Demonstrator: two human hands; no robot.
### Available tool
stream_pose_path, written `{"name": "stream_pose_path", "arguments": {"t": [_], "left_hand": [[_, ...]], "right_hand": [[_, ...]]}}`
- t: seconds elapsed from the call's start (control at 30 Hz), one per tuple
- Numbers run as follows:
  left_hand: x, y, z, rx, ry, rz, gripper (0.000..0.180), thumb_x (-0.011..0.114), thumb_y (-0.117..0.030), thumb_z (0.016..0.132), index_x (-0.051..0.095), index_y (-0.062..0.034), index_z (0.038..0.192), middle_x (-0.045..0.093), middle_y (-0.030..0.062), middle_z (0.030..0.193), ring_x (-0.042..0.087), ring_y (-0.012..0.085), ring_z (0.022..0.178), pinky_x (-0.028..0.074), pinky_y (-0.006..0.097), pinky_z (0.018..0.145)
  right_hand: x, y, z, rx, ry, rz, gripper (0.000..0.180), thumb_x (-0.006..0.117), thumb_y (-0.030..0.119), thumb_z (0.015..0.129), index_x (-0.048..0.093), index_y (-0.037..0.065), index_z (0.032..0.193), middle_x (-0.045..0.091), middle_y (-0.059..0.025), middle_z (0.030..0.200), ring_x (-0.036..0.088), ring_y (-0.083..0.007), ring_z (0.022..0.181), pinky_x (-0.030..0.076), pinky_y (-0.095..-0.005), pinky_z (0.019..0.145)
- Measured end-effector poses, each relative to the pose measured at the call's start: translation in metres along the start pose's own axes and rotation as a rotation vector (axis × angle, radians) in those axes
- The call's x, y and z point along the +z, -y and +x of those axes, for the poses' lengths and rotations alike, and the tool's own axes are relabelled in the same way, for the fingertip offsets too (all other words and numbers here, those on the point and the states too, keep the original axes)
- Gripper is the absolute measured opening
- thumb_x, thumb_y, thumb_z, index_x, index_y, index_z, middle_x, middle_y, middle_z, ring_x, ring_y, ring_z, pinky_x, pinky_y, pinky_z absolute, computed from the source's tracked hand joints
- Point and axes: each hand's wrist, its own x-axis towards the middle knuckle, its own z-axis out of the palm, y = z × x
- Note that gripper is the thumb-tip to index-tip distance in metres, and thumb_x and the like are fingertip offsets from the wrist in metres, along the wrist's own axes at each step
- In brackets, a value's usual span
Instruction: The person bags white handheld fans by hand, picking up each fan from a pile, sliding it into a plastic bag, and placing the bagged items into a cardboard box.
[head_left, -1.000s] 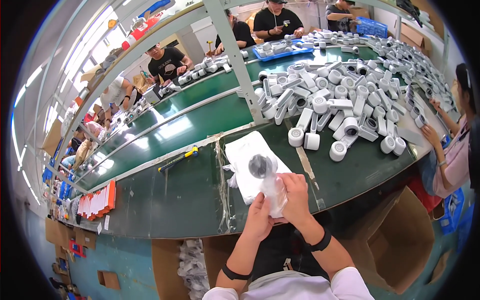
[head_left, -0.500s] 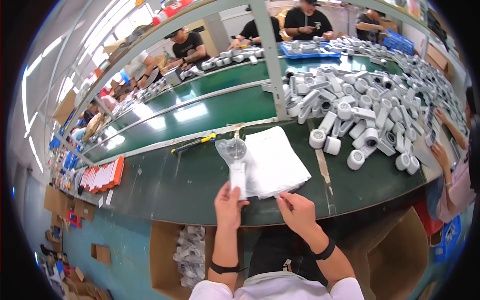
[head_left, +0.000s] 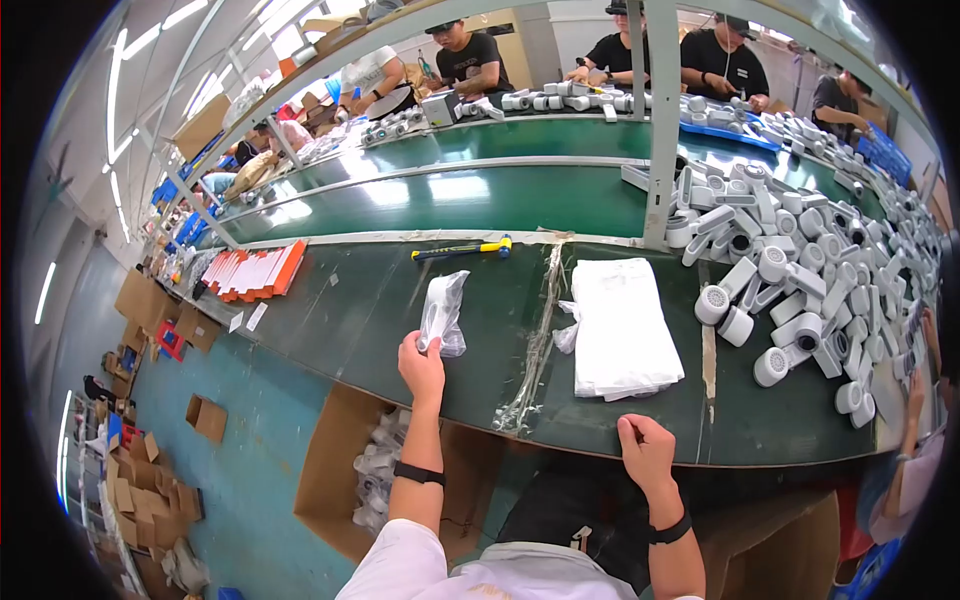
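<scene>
At far left, a row of orange-and-white flat pieces (head_left: 256, 272) is lying on the green bench (head_left: 360, 320), two pale slips (head_left: 257, 317) resting just beside it. Below the front edge, an open cardboard box (head_left: 335, 480) is holding white parts in clear wrapping (head_left: 373, 475). My left fingers (head_left: 408, 349) are pinching the near end of a white part in a clear bag (head_left: 441, 308); I am holding it over the left part of the bench, its other end pointing away from me. Whether the bag is touching the surface, I cannot tell. Beyond it, a black-and-yellow hammer (head_left: 462, 250) is lying crosswise. Farther right, a flat white stack (head_left: 627, 330) is resting, a crumpled flap sticking out at its left. My right fingers (head_left: 630, 434) are forming a loose fist, pressed together, hovering near the front edge, apart from the stack. At far right, a heap of round-headed white parts (head_left: 795, 265) is covering the bench.
</scene>
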Motion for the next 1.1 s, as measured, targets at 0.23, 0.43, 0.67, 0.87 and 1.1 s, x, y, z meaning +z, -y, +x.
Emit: {"name": "stream_pose_path", "arguments": {"t": [0.23,0.43,0.67,0.87,1.1], "left_hand": [[-0.032,0.003,0.013,-0.317,0.375,-0.449,0.055,0.08,-0.012,0.077,0.058,0.004,0.124,0.064,0.0137,0.113,0.063,0.0166,0.087,0.052,0.031,0.073],[-0.037,0.016,0.027,-0.24,0.551,-0.556,0.045,0.076,-0.004,0.079,0.061,0.0036,0.121,0.066,0.0102,0.11,0.062,0.0134,0.086,0.051,0.029,0.072],[-0.029,0.031,0.032,-0.312,0.471,-0.47,0.014,0.067,-0.003,0.086,0.068,0.0036,0.099,0.069,0.0054,0.084,0.064,0.0122,0.073,0.051,0.025,0.066],[-0.029,0.037,0.024,-0.135,0.235,-0.323,0.012,0.064,-0.004,0.088,0.068,0.0032,0.097,0.069,0.0074,0.083,0.064,0.0129,0.071,0.052,0.027,0.068],[-0.036,0.032,0.008,-0.118,0.219,-0.181,0.036,0.07,-0.008,0.082,0.062,0.003,0.116,0.07,0.0121,0.093,0.066,0.0161,0.073,0.052,0.029,0.069]], "right_hand": [[-0.003,-0.002,0.0,-0.004,0.022,0.011,0.014,0.067,0.013,0.09,0.068,-0.002,0.09,0.064,-0.0084,0.072,0.055,-0.0111,0.058,0.045,-0.0267,0.056],[-0.002,0.0,0.0,-0.083,0.006,-0.02,0.013,0.068,0.011,0.089,0.068,-0.002,0.089,0.063,-0.0088,0.071,0.054,-0.0134,0.056,0.044,-0.0267,0.054],[-0.002,-0.003,-0.002,-0.093,0.002,-0.009,0.01,0.068,0.01,0.088,0.068,-0.001,0.088,0.062,-0.0089,0.069,0.054,-0.0146,0.055,0.043,-0.0278,0.053],[-0.003,-0.003,-0.001,-0.118,0.002,-0.028,0.008,0.068,0.008,0.088,0.067,0.0,0.087,0.061,-0.009,0.069,0.054,-0.0154,0.055,0.043,-0.028,0.053],[-0.003,-0.005,-0.002,-0.14,-0.001,-0.03,0.008,0.068,0.008,0.087,0.067,0.0,0.087,0.061,-0.0092,0.069,0.055,-0.0166,0.054,0.043,-0.0283,0.052]]}}
